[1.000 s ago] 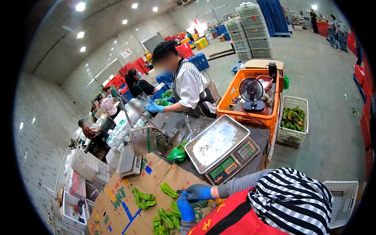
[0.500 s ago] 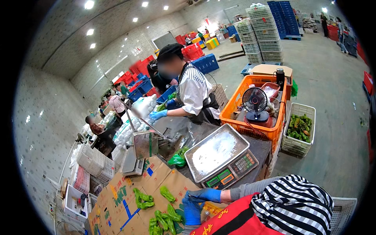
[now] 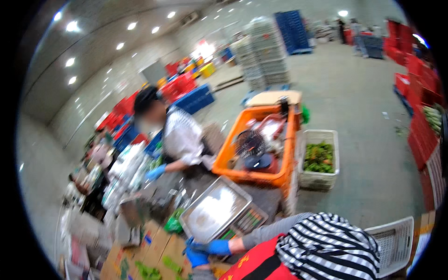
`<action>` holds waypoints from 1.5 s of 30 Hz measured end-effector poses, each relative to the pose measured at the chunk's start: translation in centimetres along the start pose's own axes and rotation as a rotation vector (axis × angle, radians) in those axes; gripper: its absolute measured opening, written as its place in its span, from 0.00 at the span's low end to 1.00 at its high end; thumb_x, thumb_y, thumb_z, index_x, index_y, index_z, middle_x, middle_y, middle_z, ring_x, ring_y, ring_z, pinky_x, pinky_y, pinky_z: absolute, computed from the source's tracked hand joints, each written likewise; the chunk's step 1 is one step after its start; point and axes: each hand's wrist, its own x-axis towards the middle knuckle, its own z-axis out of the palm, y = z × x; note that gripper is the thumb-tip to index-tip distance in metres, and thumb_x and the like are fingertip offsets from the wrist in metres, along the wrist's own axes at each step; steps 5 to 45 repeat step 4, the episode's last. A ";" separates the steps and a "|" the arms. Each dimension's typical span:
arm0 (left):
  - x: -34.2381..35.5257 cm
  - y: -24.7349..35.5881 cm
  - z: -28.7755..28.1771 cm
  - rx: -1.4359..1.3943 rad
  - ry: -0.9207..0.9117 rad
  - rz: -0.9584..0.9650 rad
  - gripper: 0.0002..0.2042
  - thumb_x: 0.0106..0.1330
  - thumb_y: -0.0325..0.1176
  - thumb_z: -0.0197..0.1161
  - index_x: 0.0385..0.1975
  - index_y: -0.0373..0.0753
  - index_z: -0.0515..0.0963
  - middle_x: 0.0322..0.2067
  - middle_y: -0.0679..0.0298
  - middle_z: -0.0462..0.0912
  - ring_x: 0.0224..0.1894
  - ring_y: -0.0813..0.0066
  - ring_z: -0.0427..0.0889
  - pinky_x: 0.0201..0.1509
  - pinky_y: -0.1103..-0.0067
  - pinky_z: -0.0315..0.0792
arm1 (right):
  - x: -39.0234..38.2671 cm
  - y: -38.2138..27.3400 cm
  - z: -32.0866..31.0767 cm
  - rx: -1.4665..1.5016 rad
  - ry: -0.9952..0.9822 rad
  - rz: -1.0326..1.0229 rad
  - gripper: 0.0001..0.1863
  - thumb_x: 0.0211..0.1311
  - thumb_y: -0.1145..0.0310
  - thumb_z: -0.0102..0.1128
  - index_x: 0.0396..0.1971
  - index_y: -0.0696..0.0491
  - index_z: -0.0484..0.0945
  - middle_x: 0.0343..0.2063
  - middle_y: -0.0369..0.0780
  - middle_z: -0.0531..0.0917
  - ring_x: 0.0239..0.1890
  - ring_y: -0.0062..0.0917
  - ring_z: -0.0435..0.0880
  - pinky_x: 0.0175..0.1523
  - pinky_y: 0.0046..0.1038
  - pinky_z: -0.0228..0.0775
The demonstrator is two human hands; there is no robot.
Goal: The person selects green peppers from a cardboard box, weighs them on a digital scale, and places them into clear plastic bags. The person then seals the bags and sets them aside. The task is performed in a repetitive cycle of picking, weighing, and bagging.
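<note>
My two blue-gloved hands are together in front of the red apron [image 3: 261, 261], below the near edge of a digital scale [image 3: 217, 207] with a shiny metal tray. My right hand [image 3: 217, 247] reaches in from the right on a grey-sleeved arm and touches my left hand [image 3: 195, 257]. Motion blur smears the fingers, so anything between them is hidden. Beside my left hand, green peppers [image 3: 148, 270] lie on a cardboard sheet [image 3: 135, 254]. A green plastic bag [image 3: 174, 221] sits left of the scale.
Across the table a person [image 3: 184, 135] in blue gloves works at a heap of white bags. A fan [image 3: 252, 147] stands in an orange crate [image 3: 224, 168] beyond the scale. On the floor are a white crate [image 3: 319, 182] of green peppers and an empty grey-white basket [image 3: 394, 245].
The whole view has swung to the right, so the scene sits further left and red crates show at the right edge. My hands remain together beside the scale.
</note>
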 end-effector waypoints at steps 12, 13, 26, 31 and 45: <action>4.7 -1.7 -0.3 -0.202 -0.049 -0.115 0.19 0.71 0.41 0.37 0.49 0.38 0.72 0.50 0.54 0.77 0.48 0.61 0.77 0.57 0.58 0.67 | -5.1 -5.6 -2.6 -0.363 0.125 0.404 0.19 0.67 0.59 0.50 0.52 0.54 0.72 0.47 0.37 0.77 0.50 0.22 0.72 0.56 0.27 0.66; 4.7 -1.7 -0.3 -0.202 -0.049 -0.115 0.19 0.71 0.41 0.37 0.49 0.38 0.72 0.50 0.54 0.77 0.48 0.61 0.77 0.57 0.58 0.67 | -5.1 -5.6 -2.6 -0.363 0.125 0.404 0.19 0.67 0.59 0.50 0.52 0.54 0.72 0.47 0.37 0.77 0.50 0.22 0.72 0.56 0.27 0.66; 4.7 -1.7 -0.3 -0.202 -0.049 -0.115 0.19 0.71 0.41 0.37 0.49 0.38 0.72 0.50 0.54 0.77 0.48 0.61 0.77 0.57 0.58 0.67 | -5.1 -5.6 -2.6 -0.363 0.125 0.404 0.19 0.67 0.59 0.50 0.52 0.54 0.72 0.47 0.37 0.77 0.50 0.22 0.72 0.56 0.27 0.66; 4.7 -1.7 -0.3 -0.202 -0.049 -0.115 0.19 0.71 0.41 0.37 0.49 0.38 0.72 0.50 0.54 0.77 0.48 0.61 0.77 0.57 0.58 0.67 | -5.1 -5.6 -2.6 -0.363 0.125 0.404 0.19 0.67 0.59 0.50 0.52 0.54 0.72 0.47 0.37 0.77 0.50 0.22 0.72 0.56 0.27 0.66; 4.7 -1.7 -0.3 -0.202 -0.049 -0.115 0.19 0.71 0.41 0.37 0.49 0.38 0.72 0.50 0.54 0.77 0.48 0.61 0.77 0.57 0.58 0.67 | -5.1 -5.6 -2.6 -0.363 0.125 0.404 0.19 0.67 0.59 0.50 0.52 0.54 0.72 0.47 0.37 0.77 0.50 0.22 0.72 0.56 0.27 0.66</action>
